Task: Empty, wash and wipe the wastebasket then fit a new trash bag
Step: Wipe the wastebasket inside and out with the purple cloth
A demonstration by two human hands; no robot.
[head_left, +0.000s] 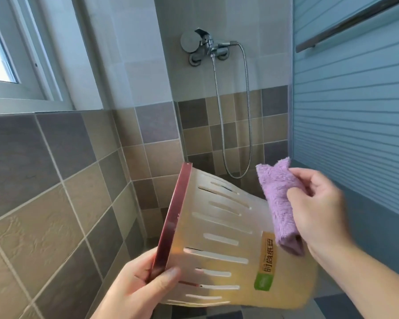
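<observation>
While the wastebasket (228,245) hangs on its side in mid-air, near centre of a tiled shower stall, the left hand (138,288) pinches its dark red rim (171,224) at the near-left, thumb outside & fingers apparently tucked inside the mouth. Right hand (320,210), slightly motion-blurred, is closed on a folded lilac cloth (279,203), thumb & fingers nipping it, w/ the cloth laid against the basket's base end at the right. Basket looks like thin translucent plastic w/ long slots down the wall and an orange-green label (267,261) near the bottom: likely light, a bit flexible, prob. slick if wet, so the stiffer rim band is the sensible place to grip, one hand sufficing. Cloth is soft, fluffy, will bunch; best kept folded under the fingertips. Judging by the pose, this is the wiping stage, outside wall/base being dried; no bag fitted yet. Far behind: shower mixer (207,47) w/ metal hose (247,111) on the wall, window (0,54) far left, blue ribbed panel (355,111) at right.
</observation>
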